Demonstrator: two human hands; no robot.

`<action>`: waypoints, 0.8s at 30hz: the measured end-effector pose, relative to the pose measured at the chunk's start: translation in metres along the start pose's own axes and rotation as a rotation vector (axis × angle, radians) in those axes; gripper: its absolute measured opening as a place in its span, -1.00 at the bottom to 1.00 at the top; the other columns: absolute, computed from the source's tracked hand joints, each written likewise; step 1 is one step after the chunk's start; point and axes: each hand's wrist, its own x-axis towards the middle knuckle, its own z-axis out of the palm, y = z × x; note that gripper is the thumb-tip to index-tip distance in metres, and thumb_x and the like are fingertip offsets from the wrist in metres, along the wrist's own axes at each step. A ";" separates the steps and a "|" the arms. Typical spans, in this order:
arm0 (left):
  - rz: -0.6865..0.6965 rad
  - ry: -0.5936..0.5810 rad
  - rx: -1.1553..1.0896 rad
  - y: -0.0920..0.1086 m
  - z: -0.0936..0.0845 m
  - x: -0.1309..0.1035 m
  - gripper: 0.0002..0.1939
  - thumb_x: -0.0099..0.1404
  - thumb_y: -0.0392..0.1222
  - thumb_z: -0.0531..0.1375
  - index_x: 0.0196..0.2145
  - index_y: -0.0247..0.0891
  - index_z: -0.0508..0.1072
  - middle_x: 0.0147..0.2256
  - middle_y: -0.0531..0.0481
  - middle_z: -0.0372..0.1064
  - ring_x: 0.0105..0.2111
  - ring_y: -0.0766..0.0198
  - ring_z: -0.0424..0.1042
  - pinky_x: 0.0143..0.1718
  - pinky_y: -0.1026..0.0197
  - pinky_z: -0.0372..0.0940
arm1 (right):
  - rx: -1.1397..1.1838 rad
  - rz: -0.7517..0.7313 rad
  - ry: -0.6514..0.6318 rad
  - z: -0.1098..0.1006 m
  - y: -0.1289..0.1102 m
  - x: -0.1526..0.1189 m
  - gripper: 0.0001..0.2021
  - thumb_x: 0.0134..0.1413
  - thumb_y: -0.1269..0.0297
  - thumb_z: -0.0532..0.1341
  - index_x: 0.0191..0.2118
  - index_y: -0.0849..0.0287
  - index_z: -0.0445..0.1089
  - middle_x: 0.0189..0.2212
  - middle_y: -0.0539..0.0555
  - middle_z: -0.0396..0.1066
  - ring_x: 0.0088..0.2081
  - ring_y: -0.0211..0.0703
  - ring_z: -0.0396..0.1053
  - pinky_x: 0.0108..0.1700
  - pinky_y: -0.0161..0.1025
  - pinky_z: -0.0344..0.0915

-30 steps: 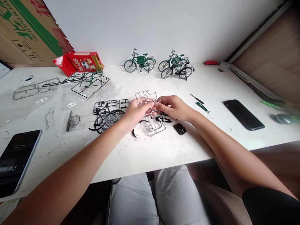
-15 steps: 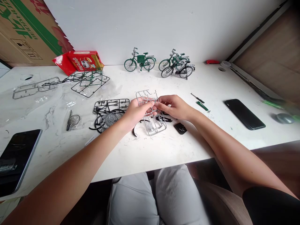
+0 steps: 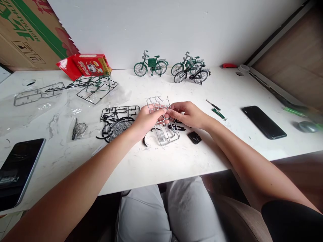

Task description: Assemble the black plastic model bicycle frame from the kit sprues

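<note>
A silver plastic model sprue (image 3: 169, 141) is held up over the table in both hands. My left hand (image 3: 150, 118) grips its left side, thumb across the front and fingers behind the frame. My right hand (image 3: 188, 114) pinches the sprue's right side with thumb and forefinger, the tips meeting near the left thumb; the small part between them is too small to make out. Left of the hands lie a black sprue (image 3: 133, 110) and grey and black bicycle wheels (image 3: 118, 128). A black curved mudguard piece (image 3: 144, 141) and a small black rectangular part (image 3: 194, 137) lie below and beside the hands.
Assembled toy bicycles, one green (image 3: 151, 64) and one black (image 3: 192, 75) among them, stand at the back. A red box (image 3: 92, 64), emptied-looking frames (image 3: 98, 95), a screwdriver (image 3: 213, 105), green tweezers (image 3: 218, 113), a phone on the right (image 3: 263, 122) and another device (image 3: 21, 171) lie around.
Hardly anything differs. Both hands keep the same hold on the silver sprue, and the view has shifted very slightly.
</note>
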 end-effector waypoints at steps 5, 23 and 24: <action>-0.007 -0.001 0.008 0.000 0.000 0.000 -0.88 0.41 -0.30 0.32 -0.11 -0.32 0.49 -0.31 -0.10 0.59 -0.39 0.26 0.61 -0.25 0.19 0.51 | -0.014 0.000 -0.006 0.000 0.001 0.001 -0.54 0.43 -0.14 0.19 -0.34 0.15 0.45 -0.48 -0.02 0.33 -0.42 -0.24 0.17 -0.35 -0.20 0.15; -0.002 -0.012 0.011 -0.001 -0.001 0.001 -0.89 0.42 -0.30 0.31 -0.12 -0.32 0.48 -0.33 -0.08 0.58 -0.41 0.25 0.61 -0.22 0.16 0.52 | -0.026 0.003 -0.023 0.000 0.002 0.000 -0.54 0.43 -0.13 0.19 -0.35 0.16 0.44 -0.51 -0.04 0.29 -0.45 -0.26 0.14 -0.37 -0.21 0.12; -0.002 -0.011 0.014 0.000 0.000 0.001 -0.90 0.42 -0.31 0.30 -0.12 -0.32 0.48 -0.34 -0.08 0.58 -0.41 0.26 0.61 -0.23 0.17 0.51 | -0.027 0.004 -0.022 0.000 0.002 0.001 -0.54 0.43 -0.13 0.19 -0.35 0.16 0.44 -0.51 -0.04 0.29 -0.45 -0.26 0.14 -0.37 -0.20 0.12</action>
